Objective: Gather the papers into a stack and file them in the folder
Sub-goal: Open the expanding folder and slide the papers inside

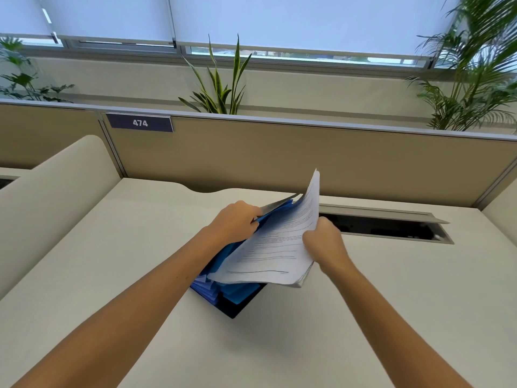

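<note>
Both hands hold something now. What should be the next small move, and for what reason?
Probably slide the stack of papers down into the blue folder. The right hand grips the stack by its edge, tilted over the folder, while the left hand holds the folder's cover open. The papers seem gathered but not yet lying inside.

A pale cream desk [112,247] sat against a tan fabric partition [307,158] labelled 474, green potted plants [221,88] rose behind, and daylight glowed through white roller blinds [279,21]
</note>
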A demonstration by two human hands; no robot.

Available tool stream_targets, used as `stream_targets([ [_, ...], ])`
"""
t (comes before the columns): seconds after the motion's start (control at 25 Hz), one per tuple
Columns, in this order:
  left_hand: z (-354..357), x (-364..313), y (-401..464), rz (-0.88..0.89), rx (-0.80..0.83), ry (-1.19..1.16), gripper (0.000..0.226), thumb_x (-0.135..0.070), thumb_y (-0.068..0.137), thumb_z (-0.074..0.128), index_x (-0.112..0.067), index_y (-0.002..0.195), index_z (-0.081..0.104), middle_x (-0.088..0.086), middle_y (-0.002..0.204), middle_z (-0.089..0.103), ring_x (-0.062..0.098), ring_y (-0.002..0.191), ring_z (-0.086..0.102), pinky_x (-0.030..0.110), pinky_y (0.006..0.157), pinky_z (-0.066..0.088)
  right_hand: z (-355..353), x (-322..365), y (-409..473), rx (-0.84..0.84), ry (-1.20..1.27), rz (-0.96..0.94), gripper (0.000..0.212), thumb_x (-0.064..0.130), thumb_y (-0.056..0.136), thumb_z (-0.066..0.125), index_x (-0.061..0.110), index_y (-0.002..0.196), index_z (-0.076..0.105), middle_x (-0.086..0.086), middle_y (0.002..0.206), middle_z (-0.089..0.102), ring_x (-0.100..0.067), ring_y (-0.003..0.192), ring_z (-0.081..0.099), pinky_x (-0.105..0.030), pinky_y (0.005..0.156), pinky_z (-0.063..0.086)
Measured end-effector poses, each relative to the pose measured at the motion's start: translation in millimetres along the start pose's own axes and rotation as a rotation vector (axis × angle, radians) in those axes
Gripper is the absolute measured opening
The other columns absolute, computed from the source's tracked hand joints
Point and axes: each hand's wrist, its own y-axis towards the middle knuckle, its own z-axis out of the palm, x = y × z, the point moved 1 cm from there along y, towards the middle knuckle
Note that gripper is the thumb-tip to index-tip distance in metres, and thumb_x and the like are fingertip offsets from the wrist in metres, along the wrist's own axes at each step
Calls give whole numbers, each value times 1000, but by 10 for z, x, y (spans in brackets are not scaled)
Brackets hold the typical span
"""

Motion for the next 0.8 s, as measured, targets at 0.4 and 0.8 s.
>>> stream_targets([
  [0.4, 43, -375, -7, -78, -11, -108, 16, -8, 82, 46, 2, 85, 59, 21, 86, 66, 38, 78, 59, 41, 65, 49, 650, -108, -107, 30, -16, -36, 17, 0, 86, 43, 7, 100, 37, -2, 72, 42, -16, 63, 45, -30, 51, 39],
  [0.8, 96, -407, -69, -69, -26, -104, 18, -12, 88, 47, -1, 93, 60, 18, 88, 65, 35, 80, 60, 41, 66, 50, 864, -386, 42, 125, 222, 204, 73, 15, 90, 54, 12, 143, 4, -7, 105, 55, -21, 89, 54, -32, 72, 48],
])
